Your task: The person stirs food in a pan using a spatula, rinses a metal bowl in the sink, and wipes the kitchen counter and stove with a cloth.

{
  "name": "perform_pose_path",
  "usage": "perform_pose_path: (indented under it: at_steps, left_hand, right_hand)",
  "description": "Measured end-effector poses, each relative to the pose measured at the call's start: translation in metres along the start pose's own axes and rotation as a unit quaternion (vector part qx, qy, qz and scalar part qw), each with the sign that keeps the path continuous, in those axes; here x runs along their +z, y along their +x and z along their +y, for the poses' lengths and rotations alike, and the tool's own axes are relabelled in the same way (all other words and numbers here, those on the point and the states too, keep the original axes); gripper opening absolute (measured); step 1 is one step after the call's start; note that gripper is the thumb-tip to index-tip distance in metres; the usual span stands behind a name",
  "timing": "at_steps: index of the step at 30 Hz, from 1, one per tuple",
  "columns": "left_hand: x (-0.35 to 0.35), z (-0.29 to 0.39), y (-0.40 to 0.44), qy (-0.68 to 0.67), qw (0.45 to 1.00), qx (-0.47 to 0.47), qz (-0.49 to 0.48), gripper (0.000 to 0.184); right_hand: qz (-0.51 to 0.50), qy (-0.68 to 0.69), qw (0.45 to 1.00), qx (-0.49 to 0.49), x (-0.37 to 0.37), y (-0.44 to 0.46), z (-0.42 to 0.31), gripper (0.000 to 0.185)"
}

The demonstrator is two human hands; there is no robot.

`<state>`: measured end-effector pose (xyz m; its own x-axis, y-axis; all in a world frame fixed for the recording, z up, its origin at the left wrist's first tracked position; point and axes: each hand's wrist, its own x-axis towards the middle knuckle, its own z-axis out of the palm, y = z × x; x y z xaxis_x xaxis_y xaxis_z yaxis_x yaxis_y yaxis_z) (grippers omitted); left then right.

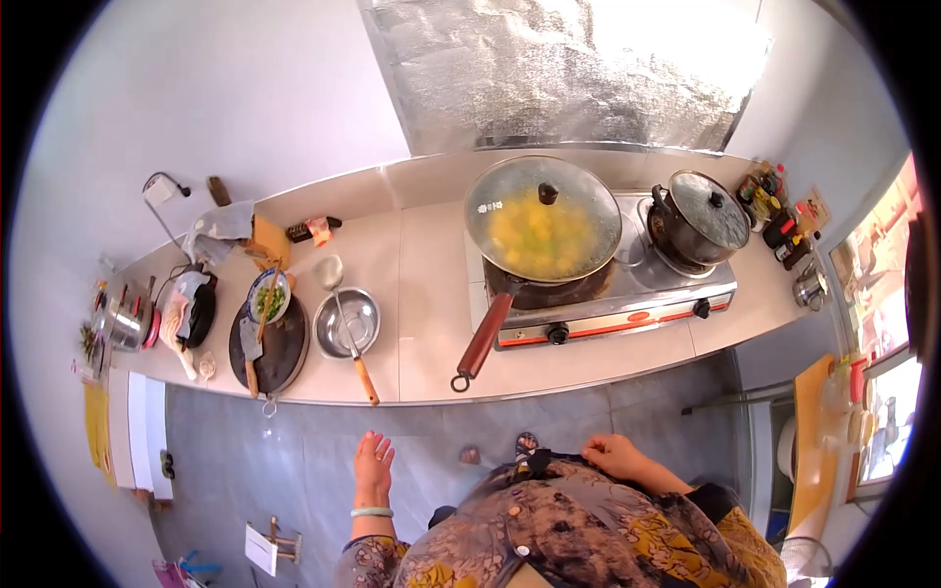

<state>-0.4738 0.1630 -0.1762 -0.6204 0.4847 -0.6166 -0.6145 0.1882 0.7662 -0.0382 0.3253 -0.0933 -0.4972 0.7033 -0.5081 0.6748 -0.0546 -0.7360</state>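
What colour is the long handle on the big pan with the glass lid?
The handle is reddish brown. It shows best in the head view.

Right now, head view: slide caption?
Left hand and right hand off the counter; lidded pan and pot on stove.

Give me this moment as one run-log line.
left hand: open; right hand: near patterned shirt, grip unclear; pan: on stove under glass lid; yellow food: visible through lid; pot: lidded, on stove
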Motion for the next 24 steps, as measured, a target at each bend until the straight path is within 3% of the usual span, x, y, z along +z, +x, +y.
perform_pose_path:
  at_steps: [8, 11, 15, 18, 24]
  left_hand:
    - [0.003, 0.043, 0.088, -0.029, 0.993, -0.078, -0.082, 0.073]
    - [0.009, 0.056, 0.106, -0.024, 0.980, -0.127, -0.149, 0.076]
    - [0.027, 0.071, 0.115, 0.040, 0.974, -0.177, -0.135, 0.062]
    - [0.023, 0.063, 0.137, 0.057, 0.962, -0.195, -0.183, 0.052]
    - [0.062, 0.076, 0.115, -0.059, 0.964, -0.216, -0.146, 0.024]
  right_hand:
    - [0.117, 0.062, 0.981, 0.139, 0.054, -0.024, -0.009, 0.025]
    - [0.116, 0.005, 0.985, 0.128, 0.095, -0.023, 0.000, 0.023]
    - [0.111, 0.013, 0.982, 0.152, 0.130, -0.018, -0.015, 0.021]
    - [0.120, 0.008, 0.981, 0.152, 0.143, -0.016, -0.026, 0.022]
    - [0.097, 0.044, 0.972, 0.210, 0.140, -0.017, -0.065, 0.026]
